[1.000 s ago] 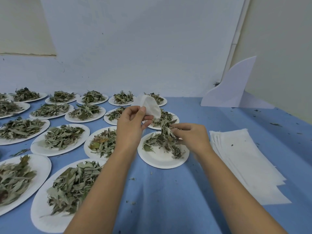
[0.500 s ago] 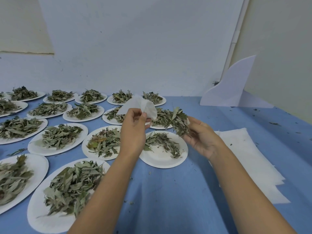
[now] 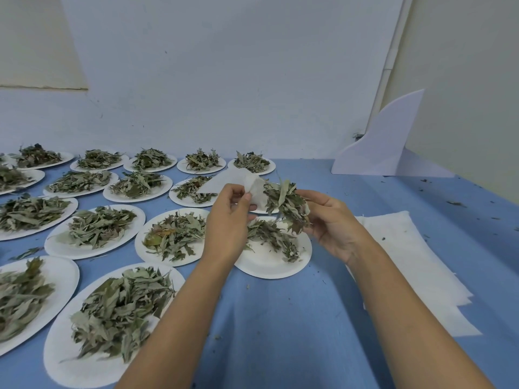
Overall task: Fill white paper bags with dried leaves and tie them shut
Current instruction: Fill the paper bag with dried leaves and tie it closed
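Observation:
My left hand pinches the mouth of a small white paper bag and holds it up above the plates. Right beside the bag's opening, my right hand grips a bunch of dried grey-green leaves, which touches the bag's edge. Below both hands lies a white paper plate with a thin remainder of leaves on it.
Several white paper plates heaped with dried leaves cover the blue table to the left and back. A stack of flat white bags lies to the right. A white curved board stands at the back right against the wall.
My right hand has lifted a bunch of leaves off the plate and brought it up to the bag's mouth. My left hand has turned the bag towards it.

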`<control>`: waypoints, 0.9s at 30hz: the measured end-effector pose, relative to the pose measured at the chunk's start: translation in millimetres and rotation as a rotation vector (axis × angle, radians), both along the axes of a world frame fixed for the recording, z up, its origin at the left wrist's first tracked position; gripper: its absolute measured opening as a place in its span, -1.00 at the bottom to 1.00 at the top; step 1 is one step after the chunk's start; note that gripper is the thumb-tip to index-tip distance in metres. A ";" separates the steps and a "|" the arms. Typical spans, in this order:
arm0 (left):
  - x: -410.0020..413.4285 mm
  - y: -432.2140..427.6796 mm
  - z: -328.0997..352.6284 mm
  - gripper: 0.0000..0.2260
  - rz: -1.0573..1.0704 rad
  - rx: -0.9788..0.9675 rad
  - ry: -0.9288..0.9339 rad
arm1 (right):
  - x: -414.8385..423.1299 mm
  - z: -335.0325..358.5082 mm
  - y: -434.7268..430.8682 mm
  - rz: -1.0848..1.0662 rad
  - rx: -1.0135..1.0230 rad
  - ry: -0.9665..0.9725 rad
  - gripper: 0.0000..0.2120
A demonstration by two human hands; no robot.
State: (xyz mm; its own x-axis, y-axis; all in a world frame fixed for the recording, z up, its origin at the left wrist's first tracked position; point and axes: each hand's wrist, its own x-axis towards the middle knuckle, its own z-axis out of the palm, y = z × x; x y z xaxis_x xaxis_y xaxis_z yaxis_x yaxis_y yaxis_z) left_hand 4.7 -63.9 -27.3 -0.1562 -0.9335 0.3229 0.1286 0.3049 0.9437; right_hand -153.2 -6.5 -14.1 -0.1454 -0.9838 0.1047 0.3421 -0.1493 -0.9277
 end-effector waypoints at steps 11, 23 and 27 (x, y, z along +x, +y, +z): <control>-1.5 4.2 2.9 -0.87 -0.120 0.006 -0.009 | -0.7 -5.7 -3.0 -0.140 0.087 0.144 -0.81; -4.5 10.4 -4.6 -0.74 -0.108 -0.086 -0.222 | 20.1 -5.0 -7.3 -0.427 0.055 0.578 -0.76; -4.4 7.2 -6.5 -0.79 -0.088 -0.098 -0.181 | 26.2 -2.8 -7.2 -0.425 0.001 0.663 -0.76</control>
